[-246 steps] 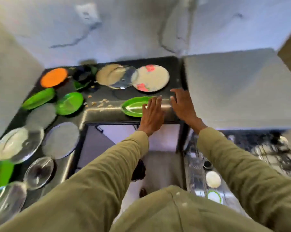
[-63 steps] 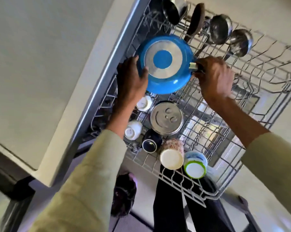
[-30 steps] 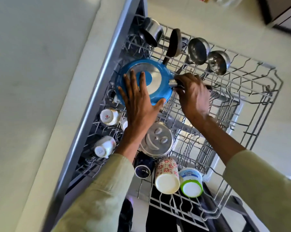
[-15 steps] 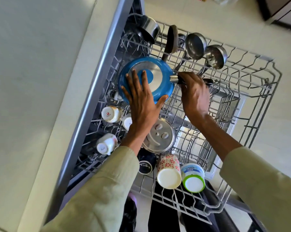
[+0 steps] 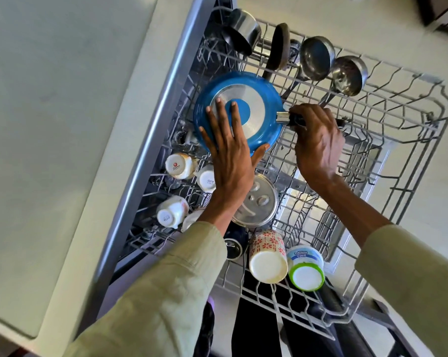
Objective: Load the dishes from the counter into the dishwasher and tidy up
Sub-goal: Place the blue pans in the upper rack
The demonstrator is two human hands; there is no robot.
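The blue pan was held bottom-up in the pulled-out dishwasher rack, toward eleven o'clock of the rack and close to the dishwasher's edge. The left hand lay flat on the pan's underside, fingers straight and spread, pressing and not gripping. The right hand was curled round the pan's black handle, which pointed toward three o'clock.

Whether the pan's rim was already seated on the wires could not be told, since the pan hid them. That was judged the main risk: if the hands were withdrawn while the pan rested only on tine tips, it could tip or slide. At seven o'clock of the pan, two upturned white cups stood just beside it and partly under the left hand, and a steel lid lay at six o'clock; a sliding pan would probably knock these. Toward one o'clock, ladles and a small steel pot leaned near the pan's far rim, so a push too far that way could dislodge them. The long handle was also seen lying across the rack's wires, and it could snag there or hinder the rack being pushed in.
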